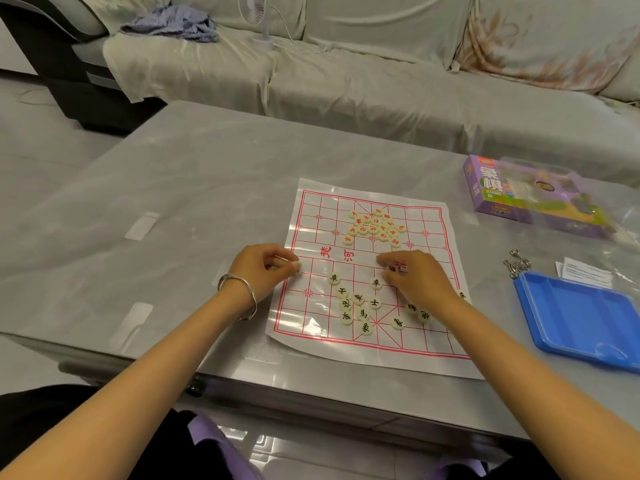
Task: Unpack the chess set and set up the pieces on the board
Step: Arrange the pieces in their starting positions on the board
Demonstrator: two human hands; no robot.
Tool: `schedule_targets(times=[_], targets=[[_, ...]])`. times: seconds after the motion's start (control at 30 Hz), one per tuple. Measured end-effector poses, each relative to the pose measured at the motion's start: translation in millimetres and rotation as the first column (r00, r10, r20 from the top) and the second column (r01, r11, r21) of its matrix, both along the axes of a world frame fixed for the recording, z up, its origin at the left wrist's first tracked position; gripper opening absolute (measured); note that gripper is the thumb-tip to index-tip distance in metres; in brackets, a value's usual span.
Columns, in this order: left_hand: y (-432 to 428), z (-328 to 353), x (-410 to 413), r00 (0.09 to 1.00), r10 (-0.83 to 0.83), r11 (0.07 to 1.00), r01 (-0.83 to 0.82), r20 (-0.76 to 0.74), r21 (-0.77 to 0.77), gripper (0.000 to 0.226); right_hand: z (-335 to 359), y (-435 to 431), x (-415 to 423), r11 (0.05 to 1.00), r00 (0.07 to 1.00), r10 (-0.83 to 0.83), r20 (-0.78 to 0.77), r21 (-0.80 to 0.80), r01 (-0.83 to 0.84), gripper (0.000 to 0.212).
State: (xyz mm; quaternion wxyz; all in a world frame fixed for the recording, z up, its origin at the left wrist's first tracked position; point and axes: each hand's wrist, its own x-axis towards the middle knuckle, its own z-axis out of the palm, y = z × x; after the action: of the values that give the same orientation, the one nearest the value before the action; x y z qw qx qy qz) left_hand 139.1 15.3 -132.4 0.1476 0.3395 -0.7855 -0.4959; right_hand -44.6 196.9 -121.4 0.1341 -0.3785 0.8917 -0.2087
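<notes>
Pinching a piece (297,267) at the board's (433,216) left edge with the left hand (263,268) — the right hand (415,282) clamps another piece (393,268) in its fingertips near the middle. Other pieces (375,302) lie loose on the board. Light, slick discs I'd guess — grab by the rim; board's a floppy sheet.

The thin plastic board (311,216), white with a red grid, lies flat on the desk (173,188) at centre frame. Round cream red-lettered pieces (375,226) sit bunched on its far half. Black-lettered pieces (360,306) lie scattered face up on the near half. The left hand (263,268) pinches one pale piece (296,266) at the board's left edge. The purple box (498,194) lies at upper right.
</notes>
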Motion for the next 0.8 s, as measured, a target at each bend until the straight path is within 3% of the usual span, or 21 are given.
schedule_targets(times=[0.23, 0.47, 0.6, 0.8], targets=[[-5, -10, -1, 0.997, 0.019, 0.985, -0.006, 0.075, -0.171, 0.014, -5, 0, 0, 0.991, 0.998, -0.01, -0.06, -0.135, 0.002, 0.022], [-13, -10, 4, 0.991, -0.046, 0.973, 0.073, 0.126, -0.221, 0.031, 9, -20, 18, 0.944, 0.995, 0.069, 0.077, -0.328, -0.04, 0.02], [-15, -11, 4, 0.98, -0.08, 0.941, 0.135, 0.184, -0.31, 0.03, 10, -28, 29, 0.932, 0.986, 0.1, 0.137, -0.36, -0.044, 0.02], [-16, -10, 3, 0.975, -0.079, 0.934, 0.145, 0.207, -0.325, 0.032, 8, -24, 32, 0.936, 0.979, 0.098, 0.18, -0.35, -0.03, 0.016]])
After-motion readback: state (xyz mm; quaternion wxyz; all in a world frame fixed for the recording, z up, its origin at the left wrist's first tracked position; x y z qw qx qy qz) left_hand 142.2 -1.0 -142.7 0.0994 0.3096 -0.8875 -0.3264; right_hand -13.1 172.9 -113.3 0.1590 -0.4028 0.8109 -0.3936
